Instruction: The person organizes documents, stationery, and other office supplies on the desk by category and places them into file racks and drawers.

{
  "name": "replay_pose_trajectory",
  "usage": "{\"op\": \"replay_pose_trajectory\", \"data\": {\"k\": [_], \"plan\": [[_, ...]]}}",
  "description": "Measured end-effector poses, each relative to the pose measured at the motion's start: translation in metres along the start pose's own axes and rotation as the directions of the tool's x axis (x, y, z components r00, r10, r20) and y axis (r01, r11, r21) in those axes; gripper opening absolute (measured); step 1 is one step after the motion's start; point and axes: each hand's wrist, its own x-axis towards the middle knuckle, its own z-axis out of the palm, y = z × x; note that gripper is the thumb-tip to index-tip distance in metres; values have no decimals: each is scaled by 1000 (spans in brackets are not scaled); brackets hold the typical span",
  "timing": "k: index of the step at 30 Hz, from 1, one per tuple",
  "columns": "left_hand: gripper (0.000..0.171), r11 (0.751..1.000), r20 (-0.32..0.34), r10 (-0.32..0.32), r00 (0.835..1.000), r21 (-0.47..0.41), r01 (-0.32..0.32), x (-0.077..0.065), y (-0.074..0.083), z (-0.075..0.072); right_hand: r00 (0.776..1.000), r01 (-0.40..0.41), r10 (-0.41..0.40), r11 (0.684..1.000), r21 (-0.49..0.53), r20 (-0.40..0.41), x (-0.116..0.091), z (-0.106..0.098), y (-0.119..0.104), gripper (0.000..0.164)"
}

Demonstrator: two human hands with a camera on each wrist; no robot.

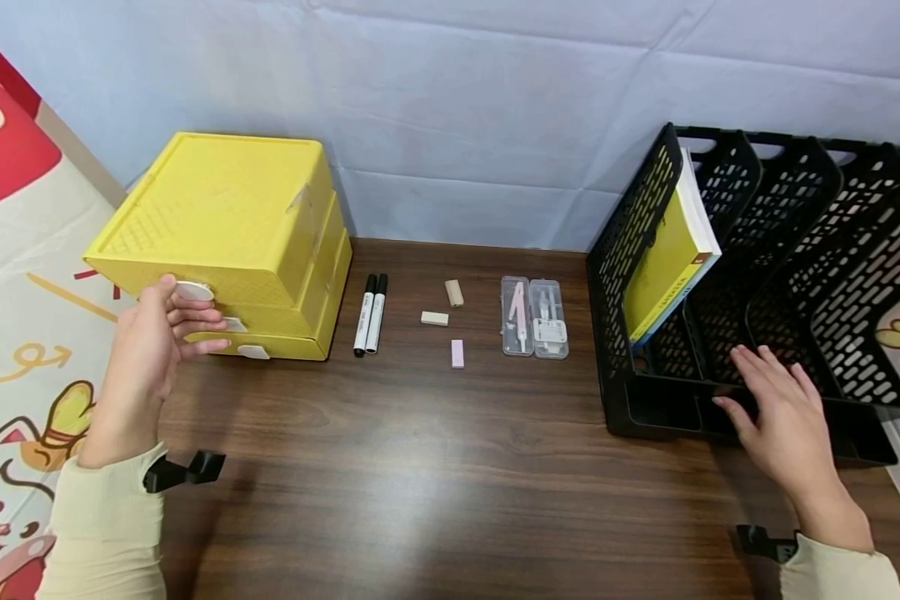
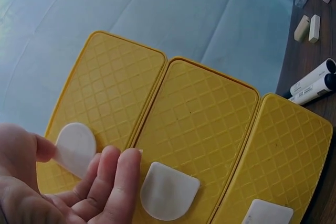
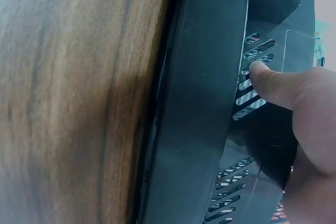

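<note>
My left hand [image 1: 150, 329] is at the front of a yellow three-drawer box [image 1: 217, 200]. Thumb and index finger pinch the white pull tab [image 2: 76, 148] of the top drawer, one on each side of it. The other fingers stretch past it, near the second white tab [image 2: 169, 191]. On the right, my right hand [image 1: 783, 417] lies with spread fingers over the front of a black file rack [image 1: 787, 208]. In the right wrist view the thumb [image 3: 270, 85] reaches over the slotted wall behind the rack's front ledge [image 3: 205, 77].
Between box and rack lie two markers [image 1: 370, 315], several small erasers [image 1: 435, 318] and an opened clear case [image 1: 534, 317] with a pink compass. A yellow book [image 1: 667, 258] stands in the rack's left slot. Behind hangs a pale cloth [image 1: 495, 108].
</note>
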Motion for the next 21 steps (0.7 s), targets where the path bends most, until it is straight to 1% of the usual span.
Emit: {"op": "replay_pose_trajectory", "data": {"k": [1,4,8,12,14,16,21], "plan": [[45,1000,-4,1,1000,1,-1,0,0,0,1000,0,0,1000,-1,0,0,0,0,68],[46,1000,-14,3,1000,9,-3,0,0,1,1000,-7,7,1000,-3,2,0,0,0,58],[47,1000,-6,-1,1000,26,1,-2,1,-1,1000,-17,17,1000,-8,3,0,0,0,63],[48,1000,20,-17,1000,27,16,-4,2,-4,1000,-12,12,1000,-5,-4,0,0,1,57],[48,999,33,-23,999,29,22,-6,2,-6,1000,-9,9,1000,1,-6,0,0,1,58],[48,999,38,-28,999,28,27,-8,2,-7,1000,-8,8,1000,2,-5,-1,0,1,60],[48,1000,40,-30,999,11,30,-13,0,-10,1000,-16,16,1000,0,-3,-1,0,0,58]]}}
